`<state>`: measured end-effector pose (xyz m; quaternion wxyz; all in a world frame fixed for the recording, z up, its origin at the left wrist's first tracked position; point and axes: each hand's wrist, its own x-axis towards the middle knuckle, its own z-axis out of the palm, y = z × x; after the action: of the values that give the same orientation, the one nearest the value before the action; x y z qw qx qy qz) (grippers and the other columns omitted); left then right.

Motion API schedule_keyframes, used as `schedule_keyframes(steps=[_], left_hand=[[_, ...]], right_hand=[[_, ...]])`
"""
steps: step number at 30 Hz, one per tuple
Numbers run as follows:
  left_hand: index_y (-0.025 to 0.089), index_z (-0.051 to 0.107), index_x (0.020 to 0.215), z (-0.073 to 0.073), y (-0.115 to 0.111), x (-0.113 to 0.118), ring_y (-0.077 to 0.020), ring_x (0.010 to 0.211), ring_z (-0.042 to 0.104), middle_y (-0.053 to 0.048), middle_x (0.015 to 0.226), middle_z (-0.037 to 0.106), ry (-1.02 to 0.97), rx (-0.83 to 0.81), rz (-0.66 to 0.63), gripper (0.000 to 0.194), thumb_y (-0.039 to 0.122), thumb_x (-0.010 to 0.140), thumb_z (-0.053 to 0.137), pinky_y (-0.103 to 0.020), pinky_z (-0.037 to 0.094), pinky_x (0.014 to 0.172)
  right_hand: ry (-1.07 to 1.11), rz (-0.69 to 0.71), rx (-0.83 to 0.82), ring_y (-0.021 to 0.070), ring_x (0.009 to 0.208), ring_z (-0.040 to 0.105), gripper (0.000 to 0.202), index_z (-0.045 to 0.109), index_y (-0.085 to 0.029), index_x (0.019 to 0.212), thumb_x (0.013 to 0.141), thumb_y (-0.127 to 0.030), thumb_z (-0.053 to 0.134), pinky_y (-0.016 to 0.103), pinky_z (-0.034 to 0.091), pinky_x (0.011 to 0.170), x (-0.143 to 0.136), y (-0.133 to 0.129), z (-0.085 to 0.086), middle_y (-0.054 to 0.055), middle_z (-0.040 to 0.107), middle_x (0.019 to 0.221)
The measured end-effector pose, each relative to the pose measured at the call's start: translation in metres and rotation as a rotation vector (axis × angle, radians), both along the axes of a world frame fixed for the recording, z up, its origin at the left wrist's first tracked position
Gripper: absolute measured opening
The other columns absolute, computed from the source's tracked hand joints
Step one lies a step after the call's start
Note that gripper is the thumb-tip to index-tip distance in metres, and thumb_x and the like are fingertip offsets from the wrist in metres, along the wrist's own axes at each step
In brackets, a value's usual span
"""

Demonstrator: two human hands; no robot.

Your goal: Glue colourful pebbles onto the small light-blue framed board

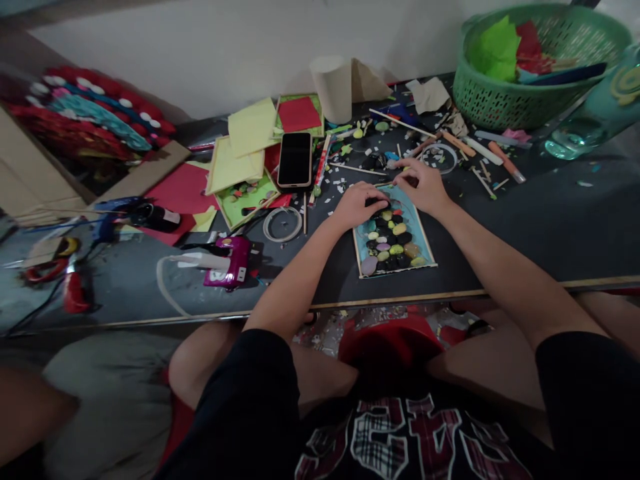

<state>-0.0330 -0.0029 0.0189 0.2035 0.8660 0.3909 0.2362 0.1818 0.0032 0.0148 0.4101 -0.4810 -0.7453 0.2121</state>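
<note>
A small light-blue board [421,252] with thin pale strips along its edges lies near the table's front. Rows of black, yellow, green and purple pebbles [399,229] cover its lower and middle part. My left hand [359,206] rests over the board's upper left, its thumb and fingertips drawn together beside the topmost pebbles; what is between them is hidden. At the upper right edge, my right hand [424,186] has thumb and forefinger closed in a pinch, and anything held there is too small to make out.
A phone [295,160] lies on framed pieces left of the board. A purple power socket [227,262] with a plug sits near the front edge. Glue sticks [483,151], sticks and paper scraps lie behind, below a green basket [500,100]. A glass bottle [575,133] stands right.
</note>
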Motion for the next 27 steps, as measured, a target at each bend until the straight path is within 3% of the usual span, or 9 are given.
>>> schedule_keyframes(steps=[5,12,20,27], left_hand=[[0.017,0.078,0.099,0.0005,0.0014,-0.0026,-0.0245,0.099,0.066,-0.007,0.095,0.076,0.073,0.039,-0.005,0.024,0.034,0.096,0.062,-0.04,0.051,0.095],[0.022,0.074,0.107,-0.0041,0.0052,-0.0061,-0.0233,0.109,0.063,-0.006,0.109,0.075,0.022,0.04,-0.161,0.027,0.031,0.1,0.05,-0.041,0.048,0.101],[0.017,0.072,0.105,-0.0074,0.0081,-0.0068,-0.0265,0.106,0.061,-0.011,0.104,0.072,0.085,0.087,-0.14,0.032,0.033,0.101,0.045,-0.043,0.049,0.099],[0.019,0.076,0.11,-0.0004,0.0023,-0.0065,-0.0285,0.108,0.059,-0.012,0.106,0.069,0.163,0.152,-0.125,0.036,0.035,0.101,0.045,-0.044,0.049,0.098]], right_hand=[[-0.012,0.011,0.005,0.0177,0.066,0.065,0.039,0.067,-0.016,0.119,0.085,-0.03,0.055,0.034,0.055,0.074,-0.0001,0.0,-0.0017,0.006,0.079,0.087],[-0.004,0.018,-0.001,0.0178,0.068,0.066,0.041,0.067,-0.014,0.12,0.085,-0.03,0.055,0.034,0.055,0.074,-0.0007,0.0013,-0.0045,0.008,0.078,0.087],[-0.053,0.011,-0.038,0.0196,0.073,0.068,0.04,0.066,-0.016,0.123,0.086,-0.028,0.055,0.036,0.056,0.077,-0.001,-0.0015,0.0004,0.008,0.079,0.091],[-0.075,0.018,-0.04,0.0208,0.076,0.07,0.044,0.066,-0.015,0.125,0.086,-0.033,0.055,0.035,0.055,0.077,-0.0013,-0.0009,-0.0003,0.009,0.078,0.092]])
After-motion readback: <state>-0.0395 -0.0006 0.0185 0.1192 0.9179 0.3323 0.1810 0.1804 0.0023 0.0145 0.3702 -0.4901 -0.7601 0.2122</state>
